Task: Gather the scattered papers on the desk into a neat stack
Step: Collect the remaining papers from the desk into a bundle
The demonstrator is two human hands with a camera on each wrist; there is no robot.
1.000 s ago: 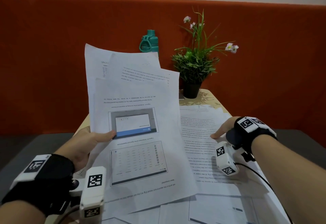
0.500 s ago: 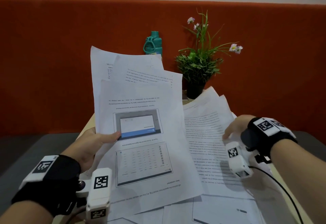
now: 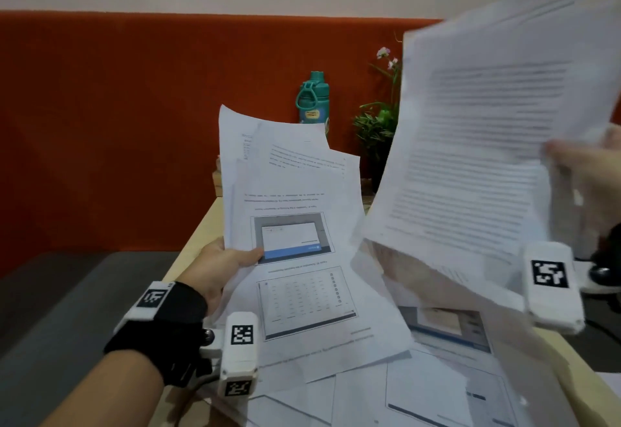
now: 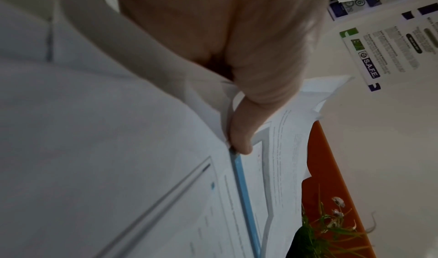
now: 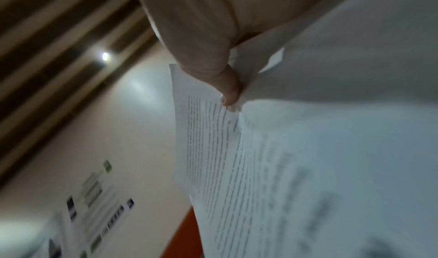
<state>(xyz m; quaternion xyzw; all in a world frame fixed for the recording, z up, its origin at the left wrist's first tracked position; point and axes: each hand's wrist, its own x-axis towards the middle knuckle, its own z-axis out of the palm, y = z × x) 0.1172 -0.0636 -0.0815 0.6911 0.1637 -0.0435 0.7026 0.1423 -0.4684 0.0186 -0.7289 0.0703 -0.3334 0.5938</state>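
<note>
My left hand (image 3: 232,258) holds a fanned bundle of printed sheets (image 3: 295,225) upright over the desk's left side, thumb on the front page; the left wrist view shows the thumb (image 4: 239,138) pinching those sheets (image 4: 279,149). My right hand (image 3: 584,171) has raised a second bunch of text pages (image 3: 477,144) high at the right, blurred by motion. In the right wrist view its thumb (image 5: 227,91) clamps the pages (image 5: 296,159) near one edge. More loose papers (image 3: 430,393) lie flat on the desk below.
A teal water bottle (image 3: 313,99) and a potted plant (image 3: 378,130) stand at the back of the light wooden desk (image 3: 191,248), before an orange partition (image 3: 134,124). A grey seat (image 3: 67,309) lies left of the desk.
My right hand has pinched the text pages that lay on the desk and swung them up high at the right. The left hand's bundle has stayed where it was.
</note>
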